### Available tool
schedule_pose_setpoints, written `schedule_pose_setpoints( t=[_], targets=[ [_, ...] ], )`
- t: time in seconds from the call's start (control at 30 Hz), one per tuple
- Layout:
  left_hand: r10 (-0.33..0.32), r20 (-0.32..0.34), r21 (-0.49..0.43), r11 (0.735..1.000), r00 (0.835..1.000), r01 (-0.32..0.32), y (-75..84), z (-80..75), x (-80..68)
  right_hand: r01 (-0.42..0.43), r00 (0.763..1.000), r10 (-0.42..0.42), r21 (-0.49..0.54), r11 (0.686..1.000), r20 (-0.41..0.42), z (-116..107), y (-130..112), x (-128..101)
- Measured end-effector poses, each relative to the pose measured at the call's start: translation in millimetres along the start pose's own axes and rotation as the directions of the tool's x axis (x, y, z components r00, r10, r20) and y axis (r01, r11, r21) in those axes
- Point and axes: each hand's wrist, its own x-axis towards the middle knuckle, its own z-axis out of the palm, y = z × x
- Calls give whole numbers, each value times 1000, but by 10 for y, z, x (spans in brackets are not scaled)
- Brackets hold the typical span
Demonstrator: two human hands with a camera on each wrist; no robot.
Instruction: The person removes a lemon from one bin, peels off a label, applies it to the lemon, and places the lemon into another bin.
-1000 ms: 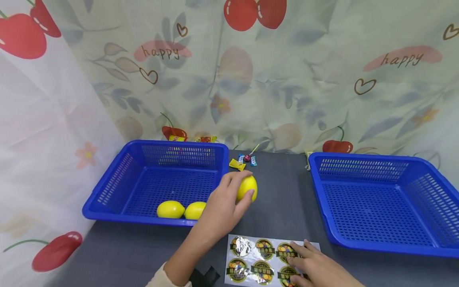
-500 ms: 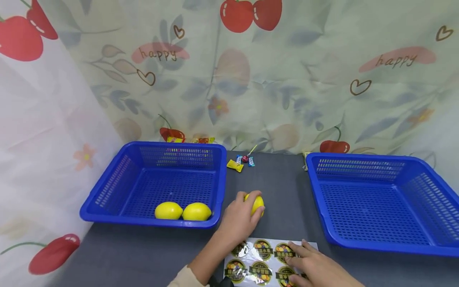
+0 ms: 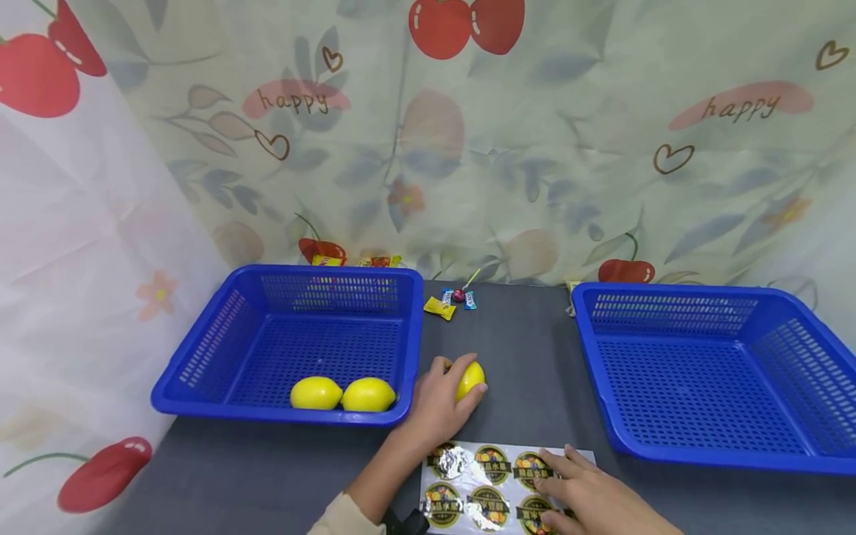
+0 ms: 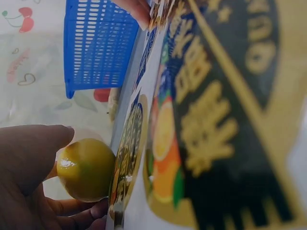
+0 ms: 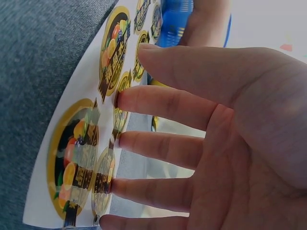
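Observation:
My left hand (image 3: 441, 405) grips a yellow lemon (image 3: 470, 380) on the dark table, just right of the left blue basket (image 3: 221, 349). The left wrist view shows the lemon (image 4: 86, 168) cupped in my curled fingers beside the sticker sheet (image 4: 201, 143). Two more lemons (image 3: 342, 394) lie at the front of that basket. My right hand (image 3: 588, 498) rests with straight fingertips on the sticker sheet (image 3: 481, 487) of round gold and black labels; the right wrist view shows the fingers (image 5: 168, 108) spread on the sheet (image 5: 76, 163).
A second blue basket (image 3: 789, 453) stands at the right with nothing in it. Small wrapped candies (image 3: 451, 302) lie at the back of the table. A cherry-print curtain (image 3: 468, 134) closes off the back and left.
My left hand carried the lemon from above the basket's right rim down and toward me onto the table, near the sticker sheet. My right hand stayed on the sheet.

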Motion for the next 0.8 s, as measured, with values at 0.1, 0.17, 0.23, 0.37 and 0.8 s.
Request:
schedule_pose_setpoints(
  t=[0.1, 0.17, 0.23, 0.37, 0.8],
  targets=[
    [-15, 27, -14, 1000, 1000, 15, 5, -12, -3, -4, 1000, 4, 2, 1000, 0, 2, -10, -1],
    [-27, 32, -30, 999, 999, 28, 6, -24, -5, -4, 1000, 4, 1, 1000, -2, 3, -17, 3],
    [-45, 36, -48, 998, 998, 47, 7, -40, -11, -5, 1000, 5, 0, 1000, -2, 3, -23, 11],
    [-87, 78, -116, 989, 993, 95, -3, -70, -64, -6, 1000, 6, 6, 1000, 9, 5, -23, 19],
    [-114, 366, -90, 983, 924, 157, -22, -454, -554, 0, 1000, 0, -14, 1000, -3, 3, -15, 7]
  ],
)
